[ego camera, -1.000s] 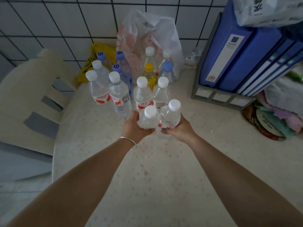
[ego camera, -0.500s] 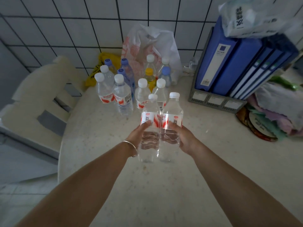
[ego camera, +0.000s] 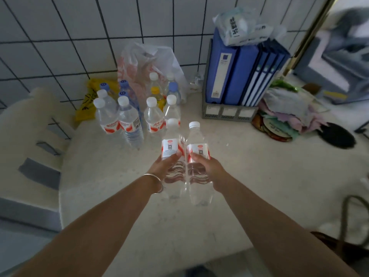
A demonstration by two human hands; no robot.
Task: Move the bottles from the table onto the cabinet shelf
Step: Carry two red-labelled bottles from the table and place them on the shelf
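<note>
Clear plastic, two of them: one bottle (ego camera: 172,156) is held in the left hand (ego camera: 162,166) and a second bottle (ego camera: 197,158) in the right hand (ego camera: 209,168), side by side and touching, lifted above the middle of the counter (ego camera: 259,176). Fingers (ego camera: 169,157) are wrapped round each bottle just under the red-and-white label, so both grips look solid tbh. Long axes are kept roughly upright, caps tipped slightly away toward the wall. Neither hand is closer to anything useful, since the cabinet shelf can't be seen at all, so which way the carry goes is anyone's guess. The remaining bottles (ego camera: 127,120) are bunched near the counter's back-left edge, in front of a plastic bag (ego camera: 147,62) and just left of the blue binders (ego camera: 239,72). How many are in that cluster is hard to count, as the rear ones are hidden behind the front row. Undersides of both hands are blocked from view by the bottles.
</note>
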